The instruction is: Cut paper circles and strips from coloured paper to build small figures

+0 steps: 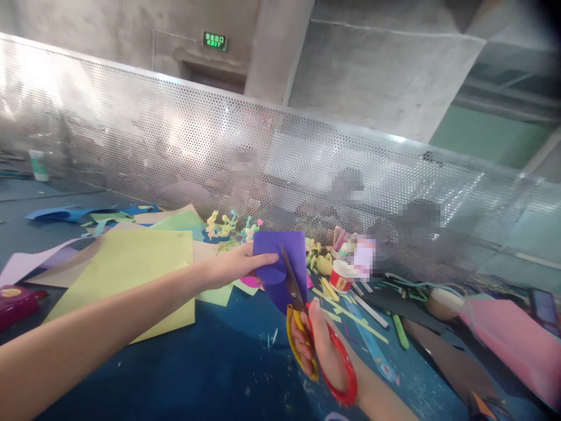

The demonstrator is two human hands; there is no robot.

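My left hand [239, 266] holds a purple paper sheet [284, 248] up above the blue table [210, 362], thumb on its left edge, where a rounded flap curls down. My right hand [322, 351] grips a pair of scissors [307, 327] with one yellow and one red handle loop. The dark blades point up and cut into the purple sheet near its middle.
Yellow-green paper sheets [131, 269] and other coloured scraps lie on the left of the table. A red-and-white tape roll [342, 275], small figures [228, 225], paper strips and a pink sheet [517, 339] lie to the right. A perforated metal screen [280, 158] closes the far side.
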